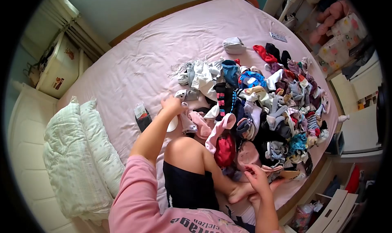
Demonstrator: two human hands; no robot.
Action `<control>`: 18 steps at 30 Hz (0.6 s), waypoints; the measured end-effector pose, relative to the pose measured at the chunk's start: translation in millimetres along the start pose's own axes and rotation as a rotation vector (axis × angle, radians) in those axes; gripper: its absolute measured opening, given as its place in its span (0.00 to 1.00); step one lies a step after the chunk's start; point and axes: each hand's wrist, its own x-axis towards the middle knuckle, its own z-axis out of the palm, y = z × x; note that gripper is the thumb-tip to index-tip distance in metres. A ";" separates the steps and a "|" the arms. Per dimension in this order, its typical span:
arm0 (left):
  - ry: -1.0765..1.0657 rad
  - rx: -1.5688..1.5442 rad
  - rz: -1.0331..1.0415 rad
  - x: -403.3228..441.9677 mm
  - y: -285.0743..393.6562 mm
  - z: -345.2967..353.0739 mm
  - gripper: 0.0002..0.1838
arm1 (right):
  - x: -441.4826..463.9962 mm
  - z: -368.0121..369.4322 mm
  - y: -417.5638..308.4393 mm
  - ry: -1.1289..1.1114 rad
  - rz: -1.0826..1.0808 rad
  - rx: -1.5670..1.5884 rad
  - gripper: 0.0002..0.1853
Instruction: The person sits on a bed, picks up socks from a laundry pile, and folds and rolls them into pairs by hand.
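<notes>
My left hand (pixel 173 105) reaches to the near-left edge of a big heap of socks and small clothes. Its fingers look spread, beside a white sock with dark marks (pixel 180 94); whether they touch it I cannot make out. Just below that hand lies a white patterned sock (pixel 188 122), with a pink sock (pixel 201 125) to its right. My right hand (pixel 257 178) hovers over my crossed feet with fingers loosely apart and nothing visible in them. Close to it are a dusty-pink piece (pixel 247 153) and a red bundle (pixel 224 151).
The heap spreads right across the pink bedsheet (pixel 143 49). A grey folded bundle (pixel 234 45) and a power strip (pixel 278 36) lie beyond it. A dark packaged item (pixel 142 117) rests left of my arm, pillows (pixel 79 147) farther left. An open drawer (pixel 330 212) stands at lower right.
</notes>
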 end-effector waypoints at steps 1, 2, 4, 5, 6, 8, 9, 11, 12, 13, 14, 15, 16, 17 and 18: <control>-0.051 -0.044 0.041 1.3 -3.4 1.2 0.22 | -0.3 1.2 -3.2 0.001 -0.008 0.000 0.16; -0.105 -0.088 0.087 2.5 -2.9 3.2 0.22 | -0.6 0.1 -7.0 0.001 -0.043 -0.032 0.16; 0.275 -0.447 0.270 -9.1 7.4 -9.4 0.15 | 0.0 -3.6 -19.2 0.013 -0.100 -0.091 0.16; 0.262 -0.596 0.339 -13.4 15.5 -15.9 0.13 | 1.8 -4.4 -18.0 0.033 -0.102 -0.054 0.16; 0.242 -0.744 0.409 -25.0 26.3 -30.3 0.10 | 4.0 -6.3 -18.4 0.037 -0.079 -0.026 0.16; 0.047 -1.171 0.528 -61.8 60.1 -53.8 0.09 | 12.3 -12.5 -33.3 0.107 -0.174 0.137 0.20; -0.073 -1.383 0.582 -84.1 80.2 -65.1 0.08 | 17.5 -15.7 -40.4 0.200 -0.259 0.112 0.24; -0.249 -1.499 0.645 -122.1 116.1 -78.9 0.08 | 27.2 -20.3 -50.0 0.357 -0.372 0.066 0.35; -0.304 -1.518 0.663 -136.7 131.9 -76.2 0.08 | 27.7 -21.5 -53.7 0.418 -0.398 0.049 0.41; -0.356 -1.532 0.663 -150.2 148.1 -71.3 0.07 | 25.7 -22.0 -59.3 0.408 -0.375 0.171 0.43; -0.412 -1.520 0.686 -157.9 159.5 -62.2 0.06 | 22.5 -21.1 -63.8 0.397 -0.359 0.295 0.46; -0.426 -1.506 0.691 -167.5 171.9 -55.4 0.05 | 16.4 -18.2 -65.6 0.400 -0.346 0.419 0.46; -0.436 -1.496 0.693 -176.2 183.0 -49.3 0.05 | 11.1 -11.6 -62.5 0.422 -0.325 0.585 0.42; -0.419 -1.460 0.700 -183.0 191.2 -42.5 0.05 | 3.4 -12.0 -55.1 0.366 -0.248 0.718 0.36; -0.424 -1.431 0.670 -187.6 196.9 -32.0 0.05 | -4.3 -12.1 -46.6 0.303 -0.172 0.852 0.30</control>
